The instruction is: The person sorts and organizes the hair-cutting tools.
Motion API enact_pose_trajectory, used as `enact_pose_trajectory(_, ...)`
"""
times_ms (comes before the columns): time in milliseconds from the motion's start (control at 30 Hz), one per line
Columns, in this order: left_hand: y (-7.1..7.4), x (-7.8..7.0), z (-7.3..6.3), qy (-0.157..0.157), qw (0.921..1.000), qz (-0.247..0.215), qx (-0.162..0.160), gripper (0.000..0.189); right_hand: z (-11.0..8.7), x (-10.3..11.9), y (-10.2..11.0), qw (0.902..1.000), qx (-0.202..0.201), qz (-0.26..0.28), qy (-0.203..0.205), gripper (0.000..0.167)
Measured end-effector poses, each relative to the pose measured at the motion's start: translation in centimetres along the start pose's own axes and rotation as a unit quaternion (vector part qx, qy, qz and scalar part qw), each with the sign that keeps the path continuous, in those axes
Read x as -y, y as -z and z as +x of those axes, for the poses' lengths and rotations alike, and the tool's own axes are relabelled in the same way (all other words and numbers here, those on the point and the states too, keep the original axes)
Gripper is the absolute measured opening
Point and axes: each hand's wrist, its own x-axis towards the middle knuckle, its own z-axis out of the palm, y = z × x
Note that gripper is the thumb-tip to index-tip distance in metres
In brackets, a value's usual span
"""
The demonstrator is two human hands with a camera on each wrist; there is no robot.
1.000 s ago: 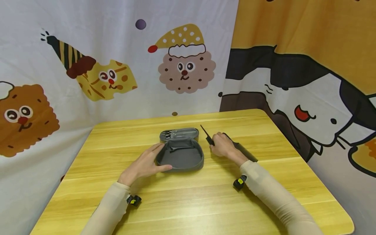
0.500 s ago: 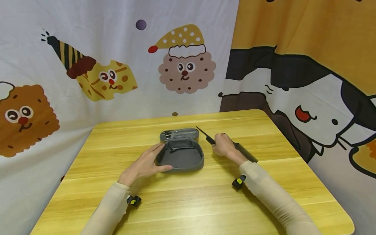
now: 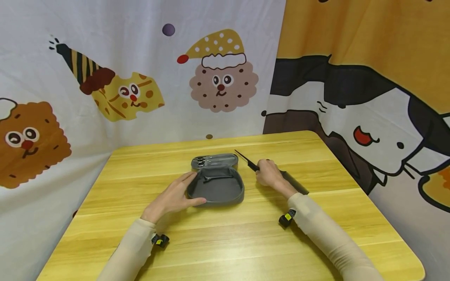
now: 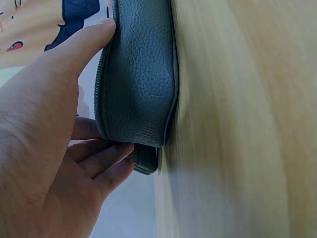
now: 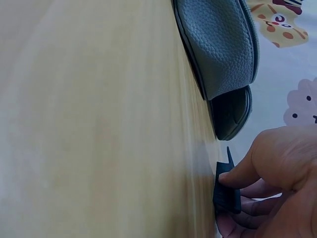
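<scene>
A grey zip case (image 3: 215, 200) with a pebbled surface lies unzipped on the wooden table, its lid (image 3: 225, 159) folded back. My left hand (image 3: 172, 195) rests against the case's left side, thumb along the front rim and the other fingers at the left end. Inside the base lies a slim dark hair clip (image 3: 218, 178). My right hand (image 3: 270, 174) pinches a black tail comb (image 5: 225, 191) between thumb and fingers, low at the table. Its thin tail (image 3: 242, 156) points up-left toward the lid. Another dark comb (image 3: 295, 182) lies beneath the right hand, partly hidden.
Silver scissors (image 3: 200, 160) and other slim tools sit in the lid's pocket. The table (image 3: 211, 242) ends at a back edge close behind the case. Printed cloth curtains (image 3: 140, 47) hang behind it and to the right.
My right hand has shifted slightly right, and the comb's tail has swung left toward the case lid. The left hand and the case have stayed where they were.
</scene>
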Motion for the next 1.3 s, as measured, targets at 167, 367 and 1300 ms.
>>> enact_pose_trajectory(167, 0.0, -0.1, 0.0, -0.001, 1.0, 0.002, -0.001, 0.114, 0.0, -0.2, 0.1, 1.0, 0.004, 0.008, -0.001, 0.019)
enact_pose_trajectory(367, -0.1, -0.1, -0.1, -0.002, 1.0, 0.002, -0.001, 0.113, -0.2, -0.4, 0.4, 0.9996, -0.01, 0.025, 0.005, 0.02)
enact_pose_trajectory(1300, -0.1, -0.3, 0.8, 0.006, 1.0, 0.0, -0.005, 0.114, -0.8, 3.2, 6.2, 0.9834, -0.118, 0.095, 0.099, 0.015)
